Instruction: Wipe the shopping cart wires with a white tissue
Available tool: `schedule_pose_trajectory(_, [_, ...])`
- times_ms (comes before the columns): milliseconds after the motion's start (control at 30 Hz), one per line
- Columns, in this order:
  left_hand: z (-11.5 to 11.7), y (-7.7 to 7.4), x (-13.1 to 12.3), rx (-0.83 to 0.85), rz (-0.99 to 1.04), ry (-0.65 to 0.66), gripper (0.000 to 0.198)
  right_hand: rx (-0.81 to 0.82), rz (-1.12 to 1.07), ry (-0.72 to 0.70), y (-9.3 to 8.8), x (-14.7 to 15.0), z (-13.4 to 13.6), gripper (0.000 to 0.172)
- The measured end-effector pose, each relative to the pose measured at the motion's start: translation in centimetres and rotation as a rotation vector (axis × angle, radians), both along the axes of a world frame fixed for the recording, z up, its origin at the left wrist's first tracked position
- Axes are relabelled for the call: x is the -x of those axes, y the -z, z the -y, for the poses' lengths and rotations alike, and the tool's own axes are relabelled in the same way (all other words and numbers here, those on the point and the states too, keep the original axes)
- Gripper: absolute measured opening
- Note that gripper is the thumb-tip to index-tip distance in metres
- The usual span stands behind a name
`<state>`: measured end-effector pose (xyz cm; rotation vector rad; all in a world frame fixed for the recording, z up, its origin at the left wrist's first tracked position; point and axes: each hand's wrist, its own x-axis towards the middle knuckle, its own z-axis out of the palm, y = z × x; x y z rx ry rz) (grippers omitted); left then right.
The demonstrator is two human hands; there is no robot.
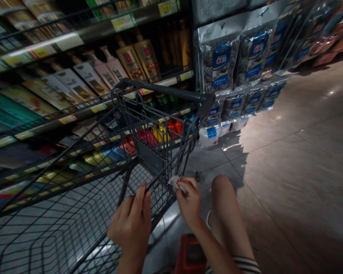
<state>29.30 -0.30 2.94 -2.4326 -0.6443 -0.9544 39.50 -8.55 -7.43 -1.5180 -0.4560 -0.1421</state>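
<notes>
The grey wire shopping cart (157, 175) stands in front of me, its handle bar (171, 90) pointing toward the shelves on the far side. My left hand (130, 222) rests on the cart's near top rim with its fingers curled over the wire. In my right hand (190, 198) a small crumpled white cloth or tissue (174, 182) is pinched, close to the side wires at the cart's rear corner. Whether the white piece touches the wires I cannot tell. In the part of the basket that shows, only bare wire mesh (65, 228) is visible.
Shelves with pump bottles (133, 61) and tubs rise beyond the cart. Hanging bags of steel scourers (221, 68) cover the shelf end. Below me are my bent knee (225, 194) and a red box-like object (185, 249), possibly a stool. Grey tiled floor (297, 163) extends right.
</notes>
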Motion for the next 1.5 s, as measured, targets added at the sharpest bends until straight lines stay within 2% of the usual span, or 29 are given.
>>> schedule_pose_trajectory(67, [0.0, 0.0, 0.1, -0.003, 0.007, 0.0, 0.021, -0.007, -0.022, 0.06, -0.9, -1.1, 0.6, 0.025])
schedule_pose_trajectory(200, [0.2, -0.1, 0.4, -0.007, 0.013, 0.011, 0.02, -0.048, 0.007, 0.176, -3.9, -4.2, 1.1, 0.02])
schedule_pose_trajectory(333, [0.5, -0.1, 0.9, 0.005, 0.023, 0.021, 0.02, -0.057, 0.132, 0.196, -5.7, -6.0, 0.2, 0.024])
schedule_pose_trajectory(400, [0.5, -0.1, 1.2, 0.006, 0.017, 0.029, 0.022, -0.049, 0.196, 0.181, -5.5, -5.9, -0.2, 0.026])
schedule_pose_trajectory(500, [0.5, -0.1, 1.5, -0.007, 0.004, 0.045, 0.024, -0.036, 0.217, 0.153, -4.2, -4.8, -0.4, 0.028])
schedule_pose_trajectory(633, [0.2, -0.1, 1.7, -0.032, -0.014, 0.05, 0.027, 0.013, 0.121, 0.069, -2.2, -3.4, 0.3, 0.023])
schedule_pose_trajectory(733, [0.0, 0.1, 1.6, -0.049, -0.019, 0.045, 0.025, 0.027, 0.041, 0.089, -1.9, -3.2, 1.0, 0.02])
schedule_pose_trajectory(833, [-0.2, 0.1, 1.4, -0.066, 0.015, 0.072, 0.022, 0.01, 0.017, 0.17, -3.6, -4.3, 1.4, 0.018])
schedule_pose_trajectory(1000, [-0.2, -0.2, 1.1, -0.08, 0.026, 0.08, 0.021, -0.092, 0.114, 0.287, -8.7, -7.4, 1.1, 0.02])
schedule_pose_trajectory(1100, [-0.1, -0.3, 1.1, -0.073, 0.028, 0.082, 0.021, -0.113, 0.181, 0.294, -10.0, -8.8, 0.6, 0.024])
schedule_pose_trajectory(1200, [0.0, -0.2, 1.2, -0.064, 0.022, 0.083, 0.02, -0.062, 0.228, 0.254, -8.9, -8.9, 0.1, 0.025])
schedule_pose_trajectory(1400, [-0.1, -0.1, 1.2, -0.07, 0.02, 0.077, 0.019, 0.01, 0.152, 0.145, -4.7, -6.9, 0.5, 0.025])
schedule_pose_trajectory(1500, [-0.2, -0.1, 1.1, -0.077, 0.025, 0.082, 0.019, 0.019, 0.11, 0.125, -4.1, -6.4, 0.7, 0.024])
